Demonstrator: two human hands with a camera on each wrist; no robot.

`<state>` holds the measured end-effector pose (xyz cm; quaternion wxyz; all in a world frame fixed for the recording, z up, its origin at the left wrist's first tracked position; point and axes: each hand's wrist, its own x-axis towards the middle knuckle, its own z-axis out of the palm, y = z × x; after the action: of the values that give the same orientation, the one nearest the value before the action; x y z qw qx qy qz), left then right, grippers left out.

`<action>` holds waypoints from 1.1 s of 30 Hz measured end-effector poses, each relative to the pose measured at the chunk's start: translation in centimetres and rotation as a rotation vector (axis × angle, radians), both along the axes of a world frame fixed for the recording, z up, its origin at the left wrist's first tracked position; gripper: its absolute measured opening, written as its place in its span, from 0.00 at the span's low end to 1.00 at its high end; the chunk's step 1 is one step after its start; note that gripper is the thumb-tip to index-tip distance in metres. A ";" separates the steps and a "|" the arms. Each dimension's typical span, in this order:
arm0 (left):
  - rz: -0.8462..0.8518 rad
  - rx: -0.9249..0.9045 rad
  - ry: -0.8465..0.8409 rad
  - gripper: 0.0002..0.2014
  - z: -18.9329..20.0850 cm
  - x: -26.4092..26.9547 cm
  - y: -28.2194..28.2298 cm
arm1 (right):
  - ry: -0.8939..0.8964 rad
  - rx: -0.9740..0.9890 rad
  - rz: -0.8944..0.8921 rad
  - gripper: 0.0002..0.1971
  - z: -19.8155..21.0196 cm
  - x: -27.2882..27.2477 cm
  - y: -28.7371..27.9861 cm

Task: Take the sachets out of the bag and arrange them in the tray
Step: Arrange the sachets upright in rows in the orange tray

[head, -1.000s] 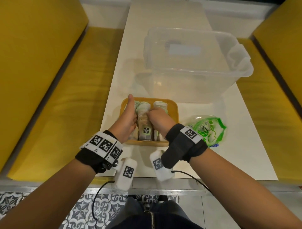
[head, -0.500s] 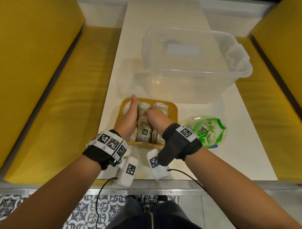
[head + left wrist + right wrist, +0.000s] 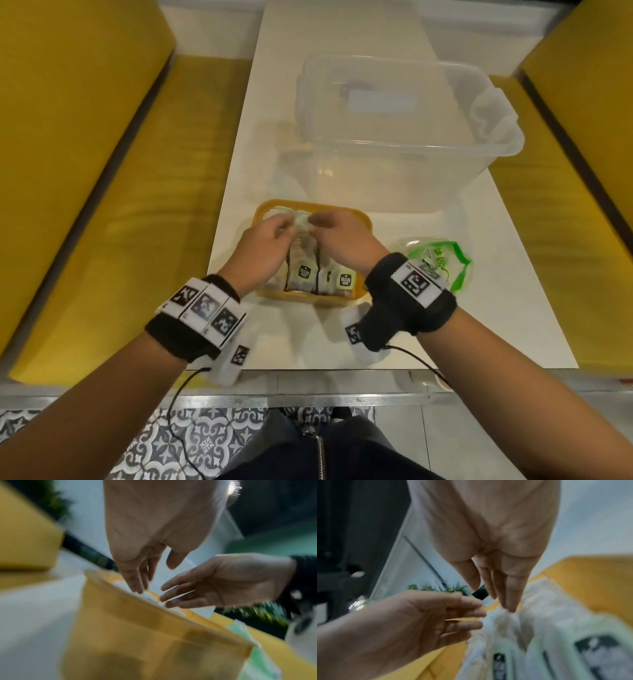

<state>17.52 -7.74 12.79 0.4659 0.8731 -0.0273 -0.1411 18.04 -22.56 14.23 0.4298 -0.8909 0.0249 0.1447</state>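
A yellow tray (image 3: 363, 221) sits near the table's front edge, with several pale green sachets (image 3: 303, 271) standing upright in it. Both hands hover over its far half. My left hand (image 3: 286, 229) and right hand (image 3: 317, 223) meet at the top of the middle sachet, and their straight fingers touch the crinkled sachet tops (image 3: 501, 616). The left wrist view shows the left hand (image 3: 139, 587) and right hand (image 3: 169, 599) above the tray wall (image 3: 137, 628). Right of the tray lies the clear bag (image 3: 442, 262) with green print, slack on the table.
A large clear plastic tub (image 3: 394, 137) stands right behind the tray. The white table (image 3: 308, 335) is narrow, with yellow bench seats (image 3: 120, 205) on both sides. Wrist camera cables hang over the front edge.
Both hands have slid from the sachets' sides to their far tops. The left hand no longer lies flat against the left row, and the right hand's fingers have straightened.
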 end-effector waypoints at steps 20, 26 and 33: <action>-0.487 0.518 -0.113 0.11 -0.8 -4.7 3.1 | -0.044 -0.222 0.425 0.06 -2.5 -3.8 -0.5; -0.414 0.585 -0.278 0.12 -0.6 -1.6 3.1 | 0.083 -0.074 0.362 0.06 -2.9 -3.4 -0.9; -0.640 0.887 -0.283 0.17 -0.6 0.5 2.0 | 0.044 -0.181 0.472 0.05 -2.9 -2.8 0.3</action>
<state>18.01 -5.73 12.17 -0.0199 0.9439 -0.2909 -0.1549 15.26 -22.28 11.35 0.3021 -0.9035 -0.1614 0.2577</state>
